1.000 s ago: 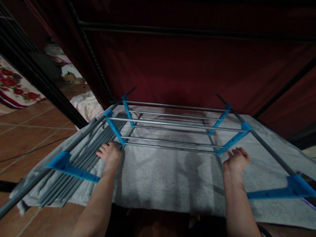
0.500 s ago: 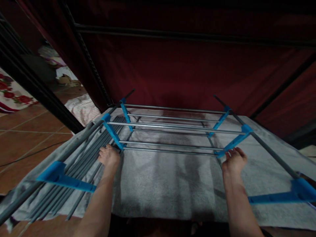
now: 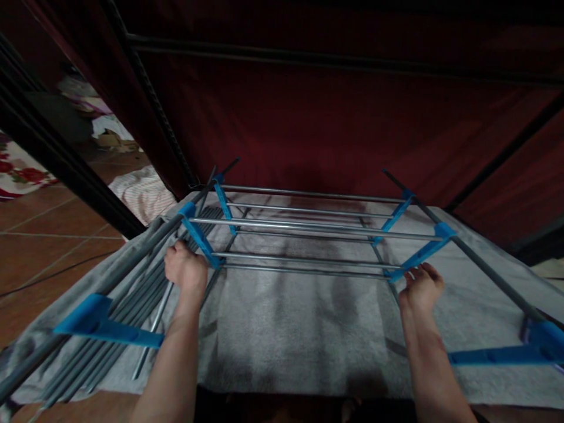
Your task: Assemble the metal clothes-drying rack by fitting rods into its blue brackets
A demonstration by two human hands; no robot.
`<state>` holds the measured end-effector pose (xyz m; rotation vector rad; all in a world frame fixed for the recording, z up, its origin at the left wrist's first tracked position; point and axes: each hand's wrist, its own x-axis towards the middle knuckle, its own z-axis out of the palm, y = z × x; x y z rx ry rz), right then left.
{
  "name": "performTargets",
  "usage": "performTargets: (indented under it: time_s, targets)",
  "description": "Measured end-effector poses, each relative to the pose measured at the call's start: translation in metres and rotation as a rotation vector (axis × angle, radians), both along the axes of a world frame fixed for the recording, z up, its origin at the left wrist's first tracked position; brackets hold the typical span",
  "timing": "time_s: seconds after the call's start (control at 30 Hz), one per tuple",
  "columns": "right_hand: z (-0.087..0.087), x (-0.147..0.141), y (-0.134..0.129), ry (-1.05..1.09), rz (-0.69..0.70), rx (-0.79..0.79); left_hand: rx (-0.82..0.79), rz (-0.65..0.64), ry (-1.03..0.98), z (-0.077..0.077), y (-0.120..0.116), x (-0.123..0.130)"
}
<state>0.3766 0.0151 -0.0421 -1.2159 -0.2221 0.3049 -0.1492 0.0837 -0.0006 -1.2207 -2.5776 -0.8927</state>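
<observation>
At the upper left of the frame, on the tiled floor (image 3: 66, 214), sits what looks like a small cardboard box (image 3: 108, 140) under white cloth (image 3: 111, 126); its contents cannot be made out. Lower left, a bundle of grey rods (image 3: 143, 296) lies on the grey blanket (image 3: 282, 329). Left of centre, the left hand (image 3: 185, 267) has its fingers wrapped around a single rod (image 3: 161, 311), which slants above the bundle. It is probably light, stiff and rather slippery; a grip near its middle should balance it best. Across the centre stretches the rack frame (image 3: 308, 223), its thin bars joined by blue brackets, likely rigid plastic that could crack if forced. Right of centre, the right hand (image 3: 422, 288) has curled fingers at the lower end of a blue bracket (image 3: 420, 254); whether they grip it cannot be told.
</observation>
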Motion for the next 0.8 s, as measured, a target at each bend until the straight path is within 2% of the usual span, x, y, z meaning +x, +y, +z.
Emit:
performTargets:
  time_s: [0.17, 0.37, 0.53, 0.8]
  targets:
    - [-0.004, -0.001, 0.000, -0.077, -0.032, -0.012, -0.080, 0.022, -0.039, -0.004, 0.002, 0.007]
    - [-0.004, -0.006, 0.002, -0.139, -0.052, -0.073, -0.133, 0.060, -0.282, 0.009, 0.007, 0.002]
    - [-0.004, -0.005, 0.003, -0.118, -0.118, -0.066, -0.032, 0.067, -0.260, 0.015, 0.009, -0.003]
    - [-0.006, -0.008, 0.002, -0.140, -0.092, -0.061, 0.178, 0.042, -0.190, 0.022, 0.005, -0.003]
